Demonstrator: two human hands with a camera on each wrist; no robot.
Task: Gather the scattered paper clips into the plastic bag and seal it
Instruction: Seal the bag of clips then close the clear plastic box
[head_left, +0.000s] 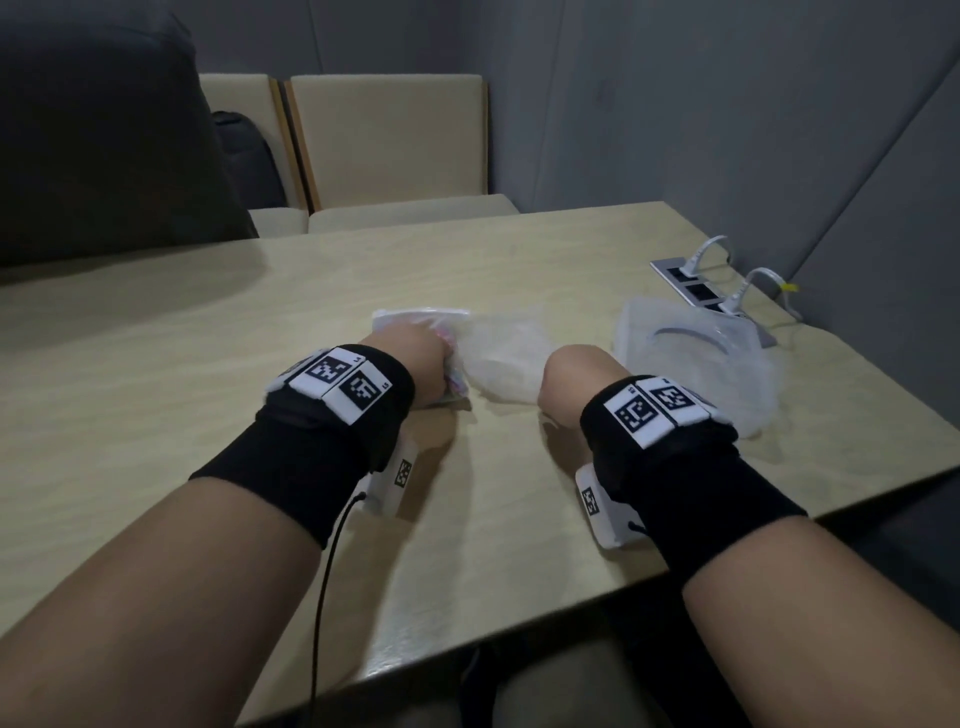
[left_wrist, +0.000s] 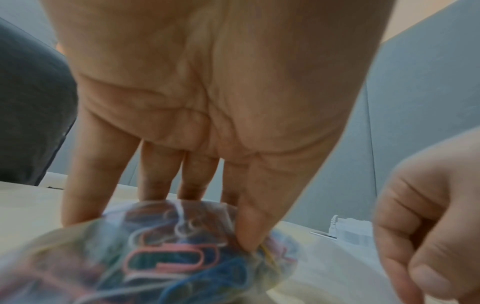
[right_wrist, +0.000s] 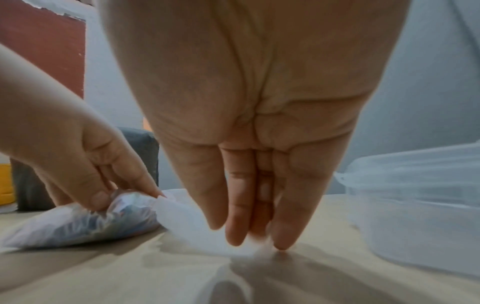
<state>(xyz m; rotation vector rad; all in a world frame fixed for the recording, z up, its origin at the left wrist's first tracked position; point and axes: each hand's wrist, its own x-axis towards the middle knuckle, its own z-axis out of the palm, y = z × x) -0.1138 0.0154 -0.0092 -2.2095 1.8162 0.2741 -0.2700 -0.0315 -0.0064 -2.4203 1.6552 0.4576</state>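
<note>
On the pale wooden surface (head_left: 208, 332), the left hand (head_left: 415, 358) pinches the filled end of the clear plastic bag (left_wrist: 161, 257) bulging with coloured paper clips (left_wrist: 171, 259), while the right hand (head_left: 576, 379) pinches the bag's empty end, a translucent plastic container (head_left: 691, 332) just beyond.

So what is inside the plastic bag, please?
Inside the plastic bag are coloured paper clips, pink, blue and white, bunched under the left hand. The end pinched by the right hand looks empty. Their number stays hidden.
</note>
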